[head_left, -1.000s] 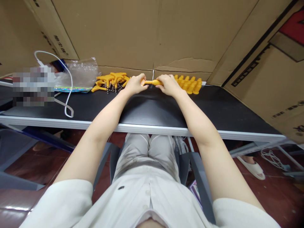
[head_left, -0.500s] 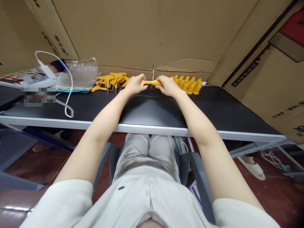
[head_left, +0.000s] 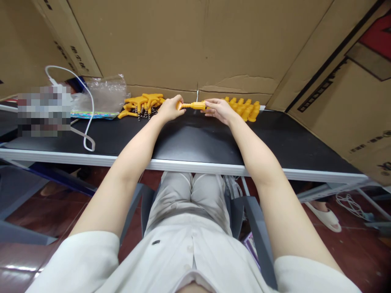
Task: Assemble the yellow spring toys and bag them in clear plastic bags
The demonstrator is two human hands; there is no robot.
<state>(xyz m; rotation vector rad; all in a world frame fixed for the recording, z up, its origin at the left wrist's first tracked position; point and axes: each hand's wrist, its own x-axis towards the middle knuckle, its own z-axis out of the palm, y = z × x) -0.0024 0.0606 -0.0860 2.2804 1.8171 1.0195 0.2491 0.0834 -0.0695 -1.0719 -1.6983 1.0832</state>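
Both hands meet at the far side of a black table (head_left: 195,140). My left hand (head_left: 169,109) is closed round one end of a yellow plastic piece (head_left: 193,106). My right hand (head_left: 219,110) pinches the other end with its fingers partly stretched out. The piece lies level between the hands, just above the tabletop. A heap of yellow T-shaped parts (head_left: 143,102) with small dark springs (head_left: 145,114) lies just left of my left hand. A row of yellow cylindrical parts (head_left: 244,108) lies right behind my right hand.
Cardboard walls (head_left: 189,44) close off the back and right of the table. A clear plastic bag (head_left: 102,97) and a white cable (head_left: 87,118) lie at the left. A grey chair (head_left: 244,211) sits under me, and a foot in a white slipper (head_left: 325,215) shows at the lower right.
My hands have drawn slightly apart, so more of the yellow piece shows between them. My right hand's fingers have loosened from a fuller grip to a pinch.
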